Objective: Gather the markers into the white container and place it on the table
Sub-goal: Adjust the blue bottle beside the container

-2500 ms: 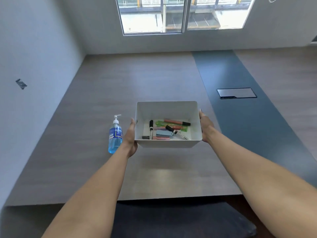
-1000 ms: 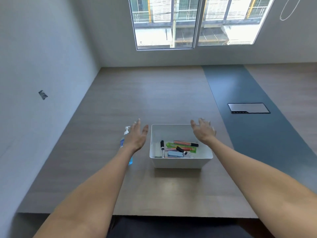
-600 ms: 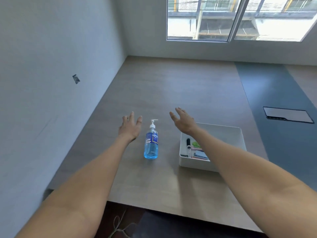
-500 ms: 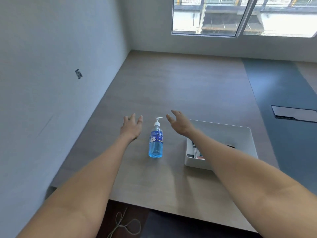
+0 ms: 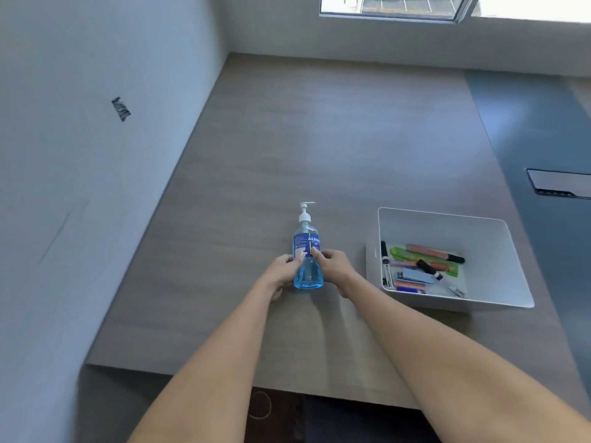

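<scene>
White container point(image 5: 499, 295) with markers point(image 5: 425, 265) sits on table point(image 5: 319, 139). Just left, upright blue pump bottle point(image 5: 307, 238). Left hand point(image 5: 283, 271) and right hand point(image 5: 332, 266) clasp bottle's lower body from both sides.

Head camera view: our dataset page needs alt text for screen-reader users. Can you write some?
Both of a person's hands, left and right, close around a blue pump bottle standing upright on a wooden table. To its right, untouched, sits a white container holding the markers.
</scene>
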